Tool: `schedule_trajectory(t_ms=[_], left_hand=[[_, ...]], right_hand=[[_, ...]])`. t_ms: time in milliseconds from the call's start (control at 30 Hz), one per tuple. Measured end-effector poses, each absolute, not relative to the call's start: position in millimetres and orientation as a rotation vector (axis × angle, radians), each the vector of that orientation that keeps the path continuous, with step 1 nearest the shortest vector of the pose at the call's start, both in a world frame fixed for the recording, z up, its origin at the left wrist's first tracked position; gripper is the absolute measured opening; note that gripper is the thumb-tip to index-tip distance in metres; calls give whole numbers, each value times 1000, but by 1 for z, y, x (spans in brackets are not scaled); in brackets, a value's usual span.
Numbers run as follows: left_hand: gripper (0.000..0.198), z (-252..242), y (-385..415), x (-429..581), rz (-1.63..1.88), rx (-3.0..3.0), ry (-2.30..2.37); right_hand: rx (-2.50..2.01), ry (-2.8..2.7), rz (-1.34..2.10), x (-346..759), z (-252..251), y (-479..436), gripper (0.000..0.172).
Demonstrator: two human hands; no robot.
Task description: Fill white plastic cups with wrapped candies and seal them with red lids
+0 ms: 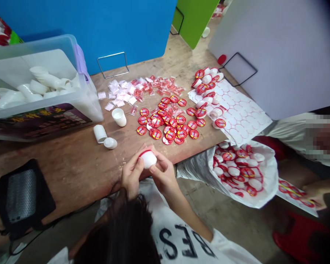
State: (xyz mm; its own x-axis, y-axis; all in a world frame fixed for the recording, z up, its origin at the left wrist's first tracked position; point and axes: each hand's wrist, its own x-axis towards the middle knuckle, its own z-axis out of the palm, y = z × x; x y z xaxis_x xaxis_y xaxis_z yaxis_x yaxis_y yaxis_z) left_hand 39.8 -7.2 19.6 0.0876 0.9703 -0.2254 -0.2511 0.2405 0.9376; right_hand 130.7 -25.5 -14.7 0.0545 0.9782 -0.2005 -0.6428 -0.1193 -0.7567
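Between both hands, at the table's front edge, is a small white plastic cup (149, 160) with a red rim, its white bottom turned toward me. My left hand (132, 172) grips it from the left, thumb on its side. From the other side my right hand (163, 171) closes on it, thumb near the bottom. Just beyond the hands lies a pile of round red printed lids (170, 126). Small clear and pink-red sachets (143, 90) are spread behind the lids. Left of the pile, a stack of white cups (119, 117) stands upright, with other cups (100, 134) lying on their sides.
A clear bin (88, 95) of white cups stands at left. Lidded cups (209, 91) lie beside sticker sheets (236, 110); a white sack (192, 170) of them hangs at right. Blue (112, 29) and grey dividers stand behind. A co-worker's hand (316, 194) holds a sticker strip. A black mesh pouch (22, 194) lies left.
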Motion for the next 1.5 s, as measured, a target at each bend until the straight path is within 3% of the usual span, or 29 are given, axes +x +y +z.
schedule_trajectory(t_ms=[233, 433, 567, 667, 767, 967, 1133, 1267, 1500], left_hand=[[20, 12, 3, 33, 907, 269, 1035], [31, 12, 4, 22, 1002, 662, 1185], [34, 9, 1, 20, 966, 909, 1202], [49, 5, 0, 19, 956, 954, 1200], [54, 5, 0, 18, 892, 996, 1182], [34, 1, 10, 4, 795, 1241, 1270], [31, -12, 22, -5, 659, 1679, 1409], [45, -21, 28, 1, 617, 1930, 1370], [48, -36, 32, 6, 579, 2036, 1368]], right_hand=[[-1094, -1228, 893, 149, -23, -16, 30], [-1113, -1342, 1139, 165, -10, -15, 19], [-1014, -1124, 1361, 167, -12, -16, 46], [-1024, -1253, 1347, 171, -11, -17, 45], [-1098, -1417, 1144, 180, -7, -16, 36], [-1533, -1421, 450, 264, -15, 5, 26], [-1914, -1300, -109, 371, -46, 43, 36], [-1979, -1484, -145, 401, -75, 73, 39], [-2083, -1563, -198, 396, -98, 86, 35]])
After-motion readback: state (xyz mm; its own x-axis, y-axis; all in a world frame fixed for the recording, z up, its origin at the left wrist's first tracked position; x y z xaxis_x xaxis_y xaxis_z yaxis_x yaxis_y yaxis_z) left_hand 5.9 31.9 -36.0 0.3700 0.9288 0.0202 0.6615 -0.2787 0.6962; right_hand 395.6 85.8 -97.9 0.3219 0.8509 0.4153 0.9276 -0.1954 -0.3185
